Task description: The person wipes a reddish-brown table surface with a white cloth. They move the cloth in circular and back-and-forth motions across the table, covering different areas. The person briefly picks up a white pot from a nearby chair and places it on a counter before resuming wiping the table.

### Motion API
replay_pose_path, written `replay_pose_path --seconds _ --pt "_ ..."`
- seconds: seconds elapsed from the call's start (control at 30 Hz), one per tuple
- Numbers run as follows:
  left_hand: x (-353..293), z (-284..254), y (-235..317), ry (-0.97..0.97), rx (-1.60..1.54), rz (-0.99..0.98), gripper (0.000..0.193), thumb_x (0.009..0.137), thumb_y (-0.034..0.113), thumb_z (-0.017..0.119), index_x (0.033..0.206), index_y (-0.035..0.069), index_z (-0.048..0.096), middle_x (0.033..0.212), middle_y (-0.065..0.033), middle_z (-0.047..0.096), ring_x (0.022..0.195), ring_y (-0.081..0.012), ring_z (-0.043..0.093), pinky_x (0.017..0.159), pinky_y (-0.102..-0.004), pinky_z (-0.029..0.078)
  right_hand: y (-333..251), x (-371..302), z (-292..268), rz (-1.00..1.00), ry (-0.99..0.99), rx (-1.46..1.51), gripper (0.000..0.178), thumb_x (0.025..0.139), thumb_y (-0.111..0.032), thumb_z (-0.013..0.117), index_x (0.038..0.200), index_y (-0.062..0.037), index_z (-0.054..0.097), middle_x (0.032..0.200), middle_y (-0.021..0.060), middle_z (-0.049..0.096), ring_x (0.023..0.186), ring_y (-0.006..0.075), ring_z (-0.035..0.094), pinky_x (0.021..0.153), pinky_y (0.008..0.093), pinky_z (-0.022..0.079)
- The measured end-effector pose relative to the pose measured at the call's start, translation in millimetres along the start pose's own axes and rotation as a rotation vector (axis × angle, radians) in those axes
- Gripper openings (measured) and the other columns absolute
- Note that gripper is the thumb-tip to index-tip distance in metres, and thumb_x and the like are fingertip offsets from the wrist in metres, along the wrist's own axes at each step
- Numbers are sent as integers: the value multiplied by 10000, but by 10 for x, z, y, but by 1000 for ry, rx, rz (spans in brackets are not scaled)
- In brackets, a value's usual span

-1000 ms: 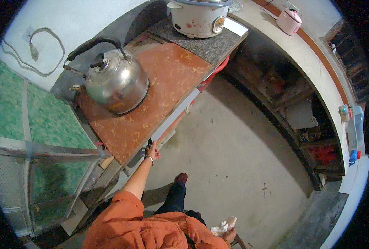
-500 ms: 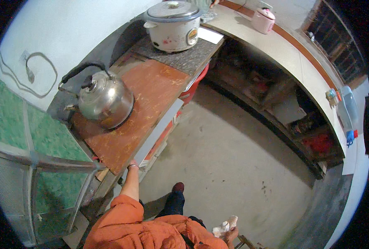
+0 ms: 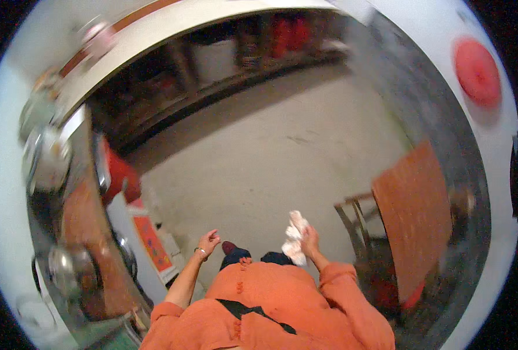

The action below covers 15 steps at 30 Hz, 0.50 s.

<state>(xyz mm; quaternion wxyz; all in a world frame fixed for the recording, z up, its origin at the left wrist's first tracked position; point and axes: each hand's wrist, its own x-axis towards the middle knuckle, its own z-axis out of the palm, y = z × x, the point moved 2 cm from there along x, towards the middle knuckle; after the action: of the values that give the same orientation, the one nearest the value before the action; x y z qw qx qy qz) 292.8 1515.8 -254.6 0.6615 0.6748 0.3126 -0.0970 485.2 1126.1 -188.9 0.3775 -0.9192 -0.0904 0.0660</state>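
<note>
My right hand (image 3: pixel 311 241) grips a crumpled white cloth (image 3: pixel 294 240), which hangs in front of my body above the floor. Nothing shows in my left hand (image 3: pixel 210 241); its fingers are loosely bent and apart, with a bracelet at the wrist. It hovers beside a white cabinet (image 3: pixel 132 233) with an orange-red panel on its side. On the brown counter top (image 3: pixel 90 216) to the left stand a metal kettle (image 3: pixel 69 269) and a white rice cooker (image 3: pixel 50 160), both blurred by motion.
A brown wooden table (image 3: pixel 413 219) stands at the right, with a wooden chair (image 3: pixel 355 227) beside it. Red containers (image 3: pixel 122 175) sit next to the left counter. A long pale counter (image 3: pixel 148 38) with dark shelves below runs across the far side. Bare concrete floor (image 3: pixel 259 157) lies between.
My view has swung to the right. My left hand has come off the counter's edge and now hangs in the air. The right hand with the cloth has come further into view.
</note>
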Motion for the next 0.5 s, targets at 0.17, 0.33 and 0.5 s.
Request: replay_pose_path --seconds 0.17,0.33,0.5 --pt "258 923 659 -271 141 1 453 877 178 612 1278 -1 502 1055 -138 648 896 -199 659 795 -299 516 158 -296 -600 265 238 185 168 652 96 458 752 -35 428 712 111 471 686 265 474 643 327 402" --pt "515 1256 806 -561 452 -125 451 883 167 609 1295 18 503 1090 -127 649 941 -196 651 814 -287 511 26 -672 -879 350 686 338 209 657 134 436 760 -47 444 696 31 427 677 145 439 622 271 391" --pt "500 3074 1317 -724 413 -4 450 885 158 609 1298 19 496 1094 -134 648 944 -192 643 816 -292 514 382 -449 -3023 204 1020 188 137 738 82 463 799 -40 472 745 37 442 664 161 448 606 291 400"
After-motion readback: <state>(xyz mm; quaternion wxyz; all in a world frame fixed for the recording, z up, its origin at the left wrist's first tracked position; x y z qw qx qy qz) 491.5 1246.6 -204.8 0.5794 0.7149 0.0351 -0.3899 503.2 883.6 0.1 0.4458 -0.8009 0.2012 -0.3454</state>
